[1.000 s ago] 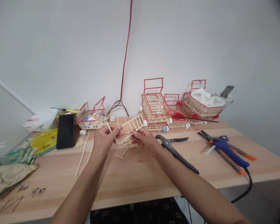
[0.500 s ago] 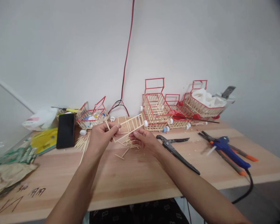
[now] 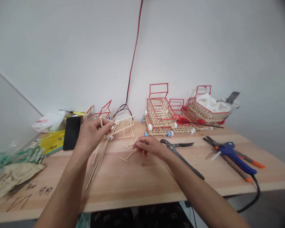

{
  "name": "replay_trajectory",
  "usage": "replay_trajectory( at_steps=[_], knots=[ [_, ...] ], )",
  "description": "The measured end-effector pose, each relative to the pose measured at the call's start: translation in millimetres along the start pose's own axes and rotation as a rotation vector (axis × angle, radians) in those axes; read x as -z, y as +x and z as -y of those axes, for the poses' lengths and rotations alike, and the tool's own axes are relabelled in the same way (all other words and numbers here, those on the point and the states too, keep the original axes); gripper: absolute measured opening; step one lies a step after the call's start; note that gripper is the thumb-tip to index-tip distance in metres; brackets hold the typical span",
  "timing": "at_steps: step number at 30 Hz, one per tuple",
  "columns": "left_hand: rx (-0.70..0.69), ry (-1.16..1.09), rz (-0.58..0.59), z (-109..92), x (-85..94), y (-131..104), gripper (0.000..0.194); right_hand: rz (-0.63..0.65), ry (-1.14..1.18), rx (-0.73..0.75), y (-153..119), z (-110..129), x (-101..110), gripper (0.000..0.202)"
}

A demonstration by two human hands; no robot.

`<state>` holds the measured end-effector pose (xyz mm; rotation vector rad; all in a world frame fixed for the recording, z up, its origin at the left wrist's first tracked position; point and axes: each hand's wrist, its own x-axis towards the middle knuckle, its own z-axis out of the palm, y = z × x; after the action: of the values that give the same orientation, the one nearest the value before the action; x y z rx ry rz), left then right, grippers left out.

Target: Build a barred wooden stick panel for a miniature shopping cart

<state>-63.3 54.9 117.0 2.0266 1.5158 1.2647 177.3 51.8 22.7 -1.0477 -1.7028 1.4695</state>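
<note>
My left hand pinches a pale frame of thin wooden sticks, its long side pointing right, over the back left of the table. Another small stick frame shows behind and below it, partly overlapped. My right hand is down at a small pile of short wooden sticks, its fingers curled together. Whatever the right fingertips hold is hidden. Left of the pile lie several longer sticks, with a white cap wheel at their upper end.
Stick-built carts with red edges stand along the wall. Black-handled pliers lie to the right, beside a blue glue gun resting on orange-handled pliers. A phone and a yellow packet are at the left.
My left hand has carried the stick frame left, and my right hand has let go of it and dropped to the short sticks. The longer sticks are now in fuller view.
</note>
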Motion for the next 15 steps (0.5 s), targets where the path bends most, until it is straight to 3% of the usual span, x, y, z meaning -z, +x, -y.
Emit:
replay_trajectory(
  at_steps=[3,6,8,10,12,15],
  knots=[
    [-0.039,0.063,-0.003,-6.6,3.4,0.1,0.024,-0.074,-0.179,0.051,-22.2,28.0,-2.6,0.026],
    [-0.060,0.110,-0.014,-11.7,4.9,-0.1,0.024,-0.272,-0.400,0.153,-57.4,56.6,4.6,0.023],
    [-0.073,0.130,-0.026,-13.1,5.4,-0.7,0.024,-0.448,-0.537,0.180,-85.7,64.0,21.7,0.022],
    [-0.082,0.135,-0.041,-12.5,5.2,-1.8,0.023,-0.674,-0.691,0.152,-117.9,56.8,50.3,0.026],
    [-0.082,0.127,-0.050,-10.4,4.2,-3.0,0.023,-0.900,-0.899,0.023,-153.6,36.1,85.9,0.031],
    [-0.084,0.095,-0.059,-6.1,1.0,-4.2,0.023,-1.003,-1.248,-0.313,-205.5,-6.4,134.9,0.041]
  ],
)
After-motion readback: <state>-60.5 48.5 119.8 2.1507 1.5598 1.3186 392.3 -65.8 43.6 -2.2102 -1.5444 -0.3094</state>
